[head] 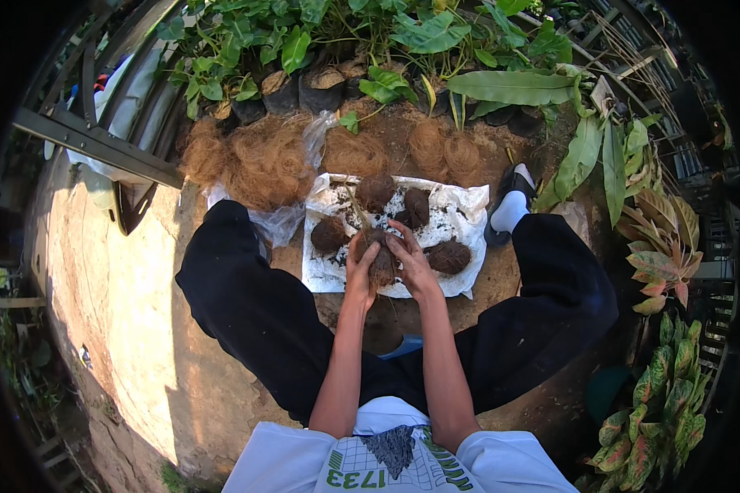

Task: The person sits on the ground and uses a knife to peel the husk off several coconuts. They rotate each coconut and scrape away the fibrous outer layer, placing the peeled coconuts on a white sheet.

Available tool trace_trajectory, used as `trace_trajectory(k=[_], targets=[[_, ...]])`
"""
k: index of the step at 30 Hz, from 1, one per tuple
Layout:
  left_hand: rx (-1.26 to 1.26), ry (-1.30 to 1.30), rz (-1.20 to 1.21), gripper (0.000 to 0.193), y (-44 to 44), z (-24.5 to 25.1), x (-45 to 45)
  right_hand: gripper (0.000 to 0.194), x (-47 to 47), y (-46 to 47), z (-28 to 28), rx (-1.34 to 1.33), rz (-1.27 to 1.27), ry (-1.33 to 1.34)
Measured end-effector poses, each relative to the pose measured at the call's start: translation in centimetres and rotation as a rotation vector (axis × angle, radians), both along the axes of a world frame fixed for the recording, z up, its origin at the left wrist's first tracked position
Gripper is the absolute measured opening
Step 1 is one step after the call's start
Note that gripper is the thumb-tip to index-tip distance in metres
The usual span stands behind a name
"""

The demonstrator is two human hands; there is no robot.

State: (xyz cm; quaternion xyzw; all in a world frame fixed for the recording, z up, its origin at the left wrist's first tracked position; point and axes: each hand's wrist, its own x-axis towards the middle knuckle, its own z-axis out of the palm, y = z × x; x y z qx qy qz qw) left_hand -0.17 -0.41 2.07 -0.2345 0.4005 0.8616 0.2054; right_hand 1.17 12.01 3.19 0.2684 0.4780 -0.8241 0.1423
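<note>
Between my left hand [361, 265] and my right hand [412, 257], a brown fibre-wrapped ball [382, 266] is gripped from both sides. Loose strands hang from its lower end, and a pale stem [357, 206] rises near its top. Below it lies a white sheet [327, 277] strewn with dark soil crumbs. Similar balls rest on the sheet: one at the left [329, 234], one at the top [375, 192], and one at the right [448, 257]. A darker clump [414, 209] sits beyond my right fingers. My palms are partly hidden.
Heaps of brown coconut fibre [271, 163] and smaller fibre coils [462, 154] lie beyond the sheet. Clear plastic [277, 225] is by my left knee. Black potting bags [320, 91] with leafy plants line the back. A metal frame [98, 145] stands left; variegated plants [660, 394] grow right.
</note>
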Motion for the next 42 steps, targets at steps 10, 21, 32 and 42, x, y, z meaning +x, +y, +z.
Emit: trace_trajectory(k=[10,21,32,42], targets=[[-0.091,0.118,-0.107,0.059,-0.3,0.9,-0.1,0.042,0.3,-1.9,-1.9,-0.288,-0.138,0.188],[-0.080,0.081,-0.064,0.047,-0.1,0.1,-0.5,0.041,-0.2,-2.2,-1.7,-0.222,-0.114,0.142],[-0.324,0.099,0.030,0.051,0.3,0.1,0.0,0.040,0.3,-0.8,-3.9,0.158,-0.308,-0.019],[-0.380,0.110,0.027,0.050,0.1,-1.3,0.1,0.054,0.0,-0.2,-3.8,0.141,-0.391,0.085]])
